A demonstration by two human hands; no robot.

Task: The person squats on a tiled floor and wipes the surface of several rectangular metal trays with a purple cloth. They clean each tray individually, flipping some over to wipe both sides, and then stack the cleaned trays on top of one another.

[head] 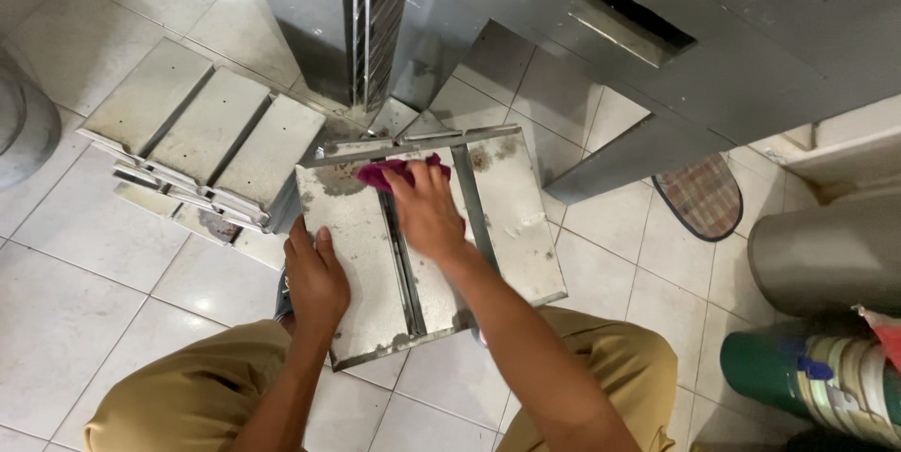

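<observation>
On the white tile floor [75, 321], a flat metal tray [357, 255] is being held between the knees of a person who is squatting in tan trousers [188, 396]. The tray is being tilted up a little at its far end. Its near left edge is being gripped by the left hand [314, 278], with the fingers bent over the rim and the thumb lying on top. A pink cloth [399, 170] is being pressed flat onto the far part of the tray by the right hand [427, 213], whose fingers are spread over the cloth. Dark, dirty spots are being shown near the tray's top edge and corners. Just to the left, a stack of more trays [202, 142] is being kept on the floor, touching the held tray's corner. Behind, a big steel cabinet [526, 20] is being seen. A checked mat [699, 194] is lying well to the right, and a green bucket [807, 372] is standing at the far right.
</observation>
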